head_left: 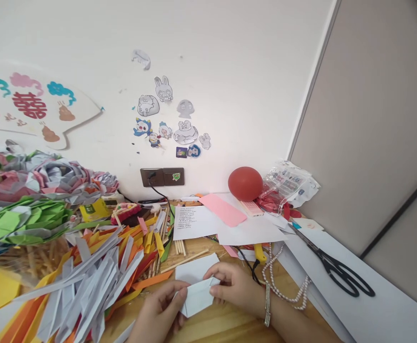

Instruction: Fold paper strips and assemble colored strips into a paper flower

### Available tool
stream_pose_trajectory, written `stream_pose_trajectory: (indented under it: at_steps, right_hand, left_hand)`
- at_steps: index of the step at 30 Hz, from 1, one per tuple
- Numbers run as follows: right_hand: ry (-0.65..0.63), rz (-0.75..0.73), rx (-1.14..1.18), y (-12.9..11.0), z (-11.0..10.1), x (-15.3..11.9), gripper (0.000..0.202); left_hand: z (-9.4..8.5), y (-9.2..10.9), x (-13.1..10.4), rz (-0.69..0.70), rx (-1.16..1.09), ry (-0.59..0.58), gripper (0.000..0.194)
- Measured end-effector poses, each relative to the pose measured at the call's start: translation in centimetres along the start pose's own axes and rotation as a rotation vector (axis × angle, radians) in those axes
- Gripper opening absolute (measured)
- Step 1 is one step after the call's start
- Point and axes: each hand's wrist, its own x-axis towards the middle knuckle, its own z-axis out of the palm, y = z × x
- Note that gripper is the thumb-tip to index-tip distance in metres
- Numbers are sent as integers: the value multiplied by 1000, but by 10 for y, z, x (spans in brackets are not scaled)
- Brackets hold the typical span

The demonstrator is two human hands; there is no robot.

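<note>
A small folded piece of pale blue-white paper (198, 297) is held between my two hands, low in the middle of the head view. My left hand (163, 307) pinches its left end between thumb and fingers. At the upper right corner, my right hand (235, 286) grips the same paper, thumb on the near side and fingers behind. Crease lines run across its face. Just behind it lies a flat pale sheet (196, 267) on the wooden table (226, 328). A bracelet (267, 305) circles my right wrist.
Folded paper strips (97, 281), white, orange and yellow, pile up on the left beside folded-paper flowers (40, 219). Black scissors (337, 267) rest on white sheets at right. Behind are a pink sheet (224, 209), a handwritten page (194, 224), a red balloon (245, 183) and bead strings (287, 293).
</note>
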Motion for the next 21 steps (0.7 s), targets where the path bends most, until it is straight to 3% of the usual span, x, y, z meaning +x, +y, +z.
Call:
stream_pose_trajectory:
  at_steps: [7, 14, 17, 21]
  right_hand:
    - [56, 43, -75, 0, 0, -1, 26]
    - [175, 15, -21, -3, 2, 3, 20]
    - [215, -6, 36, -1, 2, 5, 23]
    - [206, -24, 85, -1, 2, 5, 25]
  left_hand:
    - [3, -1, -2, -26, -61, -18, 51]
    - [2, -6, -2, 158, -193, -66, 37]
    - [1, -6, -2, 273, -119, -63, 24]
    - [-2, -4, -2, 283, 28, 26, 15]
